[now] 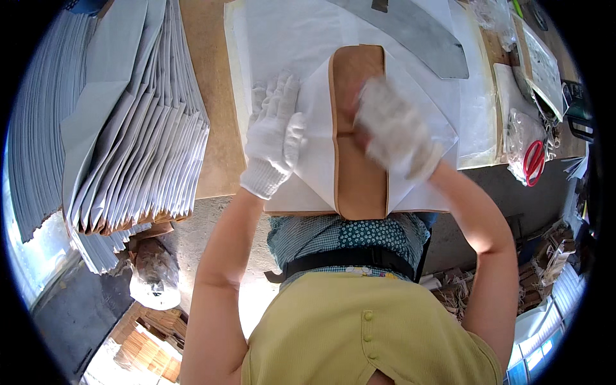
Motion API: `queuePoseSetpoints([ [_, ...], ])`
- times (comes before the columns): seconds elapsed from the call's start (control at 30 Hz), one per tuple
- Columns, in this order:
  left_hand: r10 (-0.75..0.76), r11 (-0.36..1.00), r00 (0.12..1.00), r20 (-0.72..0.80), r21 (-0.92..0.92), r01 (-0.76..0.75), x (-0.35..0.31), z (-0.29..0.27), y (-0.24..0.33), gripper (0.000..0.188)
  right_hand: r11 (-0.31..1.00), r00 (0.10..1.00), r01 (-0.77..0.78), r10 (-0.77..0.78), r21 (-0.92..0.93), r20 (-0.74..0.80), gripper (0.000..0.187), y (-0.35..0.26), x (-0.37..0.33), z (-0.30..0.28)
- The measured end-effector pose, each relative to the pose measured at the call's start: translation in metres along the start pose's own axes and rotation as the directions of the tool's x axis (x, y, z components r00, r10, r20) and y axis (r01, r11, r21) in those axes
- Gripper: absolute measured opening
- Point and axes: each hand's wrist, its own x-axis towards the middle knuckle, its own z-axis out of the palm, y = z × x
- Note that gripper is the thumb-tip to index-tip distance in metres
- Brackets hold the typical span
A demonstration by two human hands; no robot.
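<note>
A brown cardboard form (356,179) lies on the table edge with white paper (314,147) folded over both its sides. My left hand (277,135), in a white knit glove, presses flat on the left paper flap, fingers spread. My right hand (394,128), also gloved, is blurred with motion over the right side of the brown form and the right paper flap. Neither hand grips anything that I can see.
A tall fanned stack of folded grey-white paper pieces (128,128) fills the left of the brown table (212,115). A grey curved template (417,32) lies on white sheets (282,32) at the back. Red-handled scissors (534,160) and plastic bags lie right.
</note>
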Motion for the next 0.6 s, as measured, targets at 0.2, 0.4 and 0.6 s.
queuePoseSetpoints([
  [0.2, -0.042, 0.960, 0.993, 0.111, 0.280, 0.009, 0.008, 0.009, 0.012, 0.073, 0.801, 0.872, 0.434, -0.488, 0.411, 0.030, 0.053, -0.045, -0.043, 0.009],
  [0.4, 0.018, 0.983, 0.988, 0.154, 0.179, -0.046, 0.045, 0.027, 0.047, 0.073, 0.785, 0.862, 0.481, -0.505, 0.391, -0.046, 0.045, -0.047, -0.031, 0.012],
  [0.6, 0.158, 0.979, 0.987, 0.018, 0.130, -0.159, 0.065, 0.040, 0.036, 0.072, 0.968, 0.901, 0.246, -0.212, 0.042, -0.380, 0.033, -0.009, -0.007, 0.004],
])
